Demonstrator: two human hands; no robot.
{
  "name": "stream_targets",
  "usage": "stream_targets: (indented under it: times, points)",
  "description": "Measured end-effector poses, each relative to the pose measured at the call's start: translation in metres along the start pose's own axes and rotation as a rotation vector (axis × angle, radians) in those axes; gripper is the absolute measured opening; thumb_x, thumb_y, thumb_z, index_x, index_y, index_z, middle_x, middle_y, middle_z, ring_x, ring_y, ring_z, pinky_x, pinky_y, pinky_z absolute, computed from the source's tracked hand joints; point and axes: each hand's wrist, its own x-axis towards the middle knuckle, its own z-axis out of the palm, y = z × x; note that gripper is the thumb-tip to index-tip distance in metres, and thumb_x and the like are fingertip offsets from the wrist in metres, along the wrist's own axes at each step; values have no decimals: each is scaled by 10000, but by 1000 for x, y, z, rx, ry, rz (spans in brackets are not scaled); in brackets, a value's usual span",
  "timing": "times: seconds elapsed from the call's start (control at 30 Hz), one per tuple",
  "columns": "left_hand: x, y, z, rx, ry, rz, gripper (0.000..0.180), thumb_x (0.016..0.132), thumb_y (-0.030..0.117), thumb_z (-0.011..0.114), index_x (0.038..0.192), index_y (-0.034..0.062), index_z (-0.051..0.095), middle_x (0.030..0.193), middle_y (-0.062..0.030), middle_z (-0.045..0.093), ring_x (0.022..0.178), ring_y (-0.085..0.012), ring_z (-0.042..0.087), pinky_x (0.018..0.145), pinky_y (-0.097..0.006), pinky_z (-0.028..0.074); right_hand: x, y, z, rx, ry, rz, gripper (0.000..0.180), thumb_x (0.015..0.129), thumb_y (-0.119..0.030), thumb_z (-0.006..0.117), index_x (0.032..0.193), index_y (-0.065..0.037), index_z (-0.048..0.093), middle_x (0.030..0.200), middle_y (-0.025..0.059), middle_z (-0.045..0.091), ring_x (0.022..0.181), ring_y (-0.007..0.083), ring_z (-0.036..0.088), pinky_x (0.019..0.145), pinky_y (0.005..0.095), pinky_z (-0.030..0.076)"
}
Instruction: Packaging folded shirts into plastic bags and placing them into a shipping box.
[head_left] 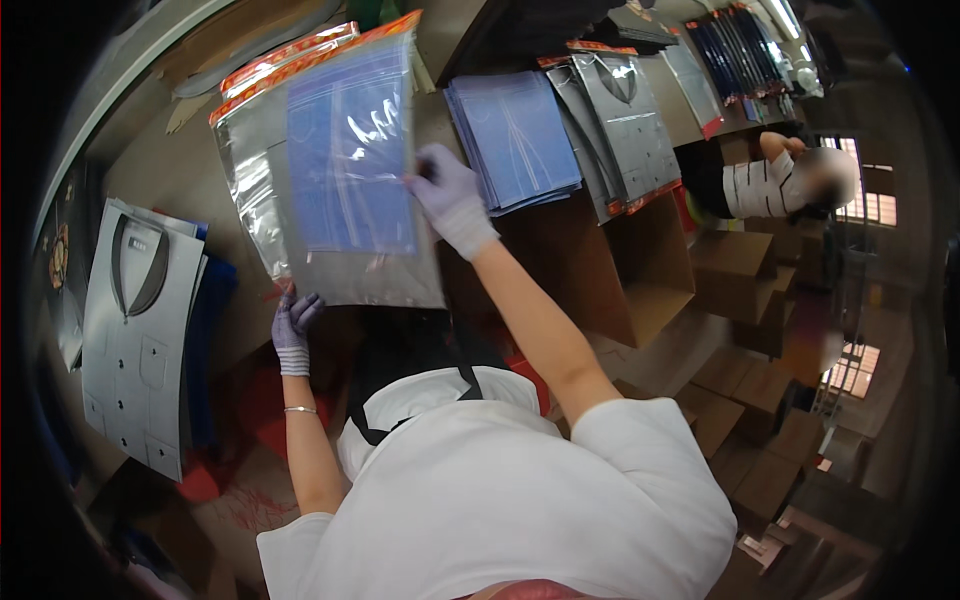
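Observation:
A clear plastic bag (350, 285) with an orange-red top strip lies in front of me, stacked over similar bags. A blue printed sheet (350, 170) with pale line drawing shows through its glossy film; I cannot tell whether it is fully inside. My right hand (452, 198), in a pale purple and white glove, has its fingers curled at the bag's right edge. At the lower left corner my left hand (294, 328), gloved alike, pinches the edge, its other fingers loosely bent. To the right sits a stack of similar blue sheets (515, 140).
Grey shirt-printed sheets (135, 330) stand at the left. More bagged grey shirt prints (625, 120) lie beyond the blue stack. An open cardboard box (640, 270) is below them, with several other boxes (735, 265) farther right. Another person (765, 190) works at the far right.

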Motion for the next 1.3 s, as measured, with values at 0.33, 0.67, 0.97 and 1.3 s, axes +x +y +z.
stream_targets:
  times: [0.33,0.67,0.97,1.3]
  points:
    - [-20,14,-2,-11,166,39,435,921,254,331,1238,-40,378,975,-246,579,810,-337,621,735,-360,530,66,-9,-422,-803,-261,-234,283,763,66,508,1019,-14,599,961,97,633,913,175,595,804,260,444]
    - [-52,103,67,1395,741,972,321,755,148,612,1048,38,541,792,-123,614,656,-227,591,601,-310,463,265,269,-345,-1875,-1083,-430,164,735,-191,528,751,-164,688,851,80,646,901,225,579,895,335,375]
    - [-69,213,5,2278,596,761,318,757,166,608,1050,49,573,951,-156,566,840,-319,547,728,-382,450,203,234,-218,-1477,-731,-475,155,743,-130,507,847,-118,621,917,105,583,880,243,544,834,369,417]
    - [-111,283,70,1876,433,1002,135,832,127,544,890,44,632,847,-89,624,756,-211,606,689,-288,468,-41,58,-30,-573,-483,-832,147,645,-140,558,785,-129,603,806,27,602,882,205,541,821,360,386]
